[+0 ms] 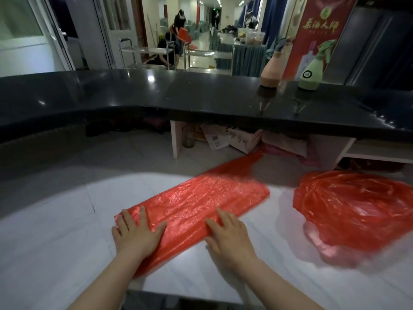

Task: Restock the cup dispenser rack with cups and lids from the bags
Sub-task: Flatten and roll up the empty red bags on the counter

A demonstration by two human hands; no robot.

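Note:
A flattened red plastic bag [201,198] lies stretched across the white marble counter [55,231], its handle end reaching toward the back right. My left hand [137,233] presses flat on the bag's near left end, fingers straight. My right hand [228,236] lies flat on the bag a little to the right, fingers straight as well. A second red plastic bag [357,206], crumpled and bulging, sits on the counter at the right. No cups, lids or dispenser rack are in view.
A raised black bar top [156,95] runs across behind the white counter. A pink spray bottle [271,72] and a green spray bottle [310,72] stand on it at the right. Boxes and papers [234,137] sit under the bar top. People are in the hall beyond.

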